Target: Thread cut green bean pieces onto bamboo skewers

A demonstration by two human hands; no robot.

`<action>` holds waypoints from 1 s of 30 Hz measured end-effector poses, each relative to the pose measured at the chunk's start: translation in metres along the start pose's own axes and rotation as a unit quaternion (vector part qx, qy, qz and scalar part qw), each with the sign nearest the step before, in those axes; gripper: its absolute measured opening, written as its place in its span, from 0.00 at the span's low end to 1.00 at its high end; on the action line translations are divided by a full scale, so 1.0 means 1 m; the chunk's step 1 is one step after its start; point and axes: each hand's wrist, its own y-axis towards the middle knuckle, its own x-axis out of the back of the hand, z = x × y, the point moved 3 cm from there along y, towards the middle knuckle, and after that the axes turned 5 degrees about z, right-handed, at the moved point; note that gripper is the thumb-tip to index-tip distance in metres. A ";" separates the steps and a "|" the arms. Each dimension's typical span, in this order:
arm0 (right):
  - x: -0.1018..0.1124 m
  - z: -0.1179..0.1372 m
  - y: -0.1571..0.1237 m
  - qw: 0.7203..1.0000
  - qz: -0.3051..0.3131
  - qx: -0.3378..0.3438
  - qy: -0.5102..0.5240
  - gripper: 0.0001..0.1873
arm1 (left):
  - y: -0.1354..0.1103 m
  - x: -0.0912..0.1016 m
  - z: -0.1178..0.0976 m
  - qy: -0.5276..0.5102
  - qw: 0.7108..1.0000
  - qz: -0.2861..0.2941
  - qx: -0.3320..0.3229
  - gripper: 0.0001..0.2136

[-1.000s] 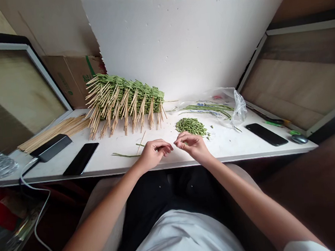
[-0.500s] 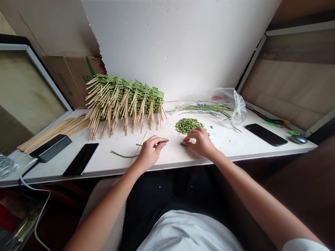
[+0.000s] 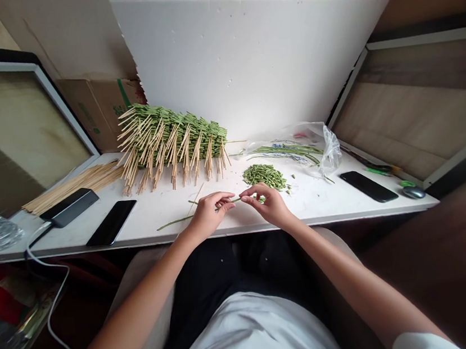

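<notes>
My left hand [image 3: 209,215] is closed in a pinch on a long green stalk [image 3: 237,200] that looks like a garlic scape; its tail [image 3: 173,223] trails out to the left over the table. At the stalk's right end, the fingertips of my right hand [image 3: 269,205] pinch it, so it spans the small gap between both hands. A thin bamboo skewer [image 3: 195,194] runs beneath or through my left hand; I cannot tell whether it is gripped. Just beyond my right hand lies a heap of short cut green pieces [image 3: 263,175].
Skewers loaded with green pieces [image 3: 184,125] are stacked at the back. Bare skewers [image 3: 85,184], a black box [image 3: 70,207] and a phone [image 3: 112,223] lie left. Rightward are a plastic bag of stalks [image 3: 293,149], another phone [image 3: 368,186] and a mouse [image 3: 412,192].
My hands have come closer together. My right hand has moved left from beside the heap and now pinches the end of the stalk coming from my left hand.
</notes>
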 end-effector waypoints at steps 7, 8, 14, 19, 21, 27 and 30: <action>0.000 0.010 -0.002 0.999 0.011 0.041 -0.028 0.14 | 0.000 0.004 -0.005 0.050 0.997 -0.031 -0.055 0.05; -0.002 0.013 -0.002 0.998 0.014 0.055 -0.033 0.13 | 0.000 0.003 -0.007 0.048 0.996 -0.028 -0.065 0.05; -0.005 0.025 -0.004 0.992 -0.011 0.112 -0.063 0.06 | -0.002 0.002 -0.017 0.042 0.997 -0.003 -0.070 0.06; -0.009 0.026 -0.007 0.994 -0.020 0.101 -0.022 0.11 | -0.002 -0.004 -0.028 -0.005 0.996 0.056 -0.066 0.07; -0.010 0.024 -0.006 0.997 -0.007 0.078 0.027 0.13 | -0.002 -0.005 -0.032 -0.030 0.995 0.056 -0.078 0.09; -0.006 0.009 0.000 0.984 0.087 0.060 0.140 0.19 | 0.000 0.003 -0.034 -0.058 0.995 0.024 -0.084 0.12; 0.013 -0.013 0.004 1.000 0.019 0.021 0.003 0.19 | 0.001 0.009 -0.029 -0.030 0.998 0.001 -0.061 0.10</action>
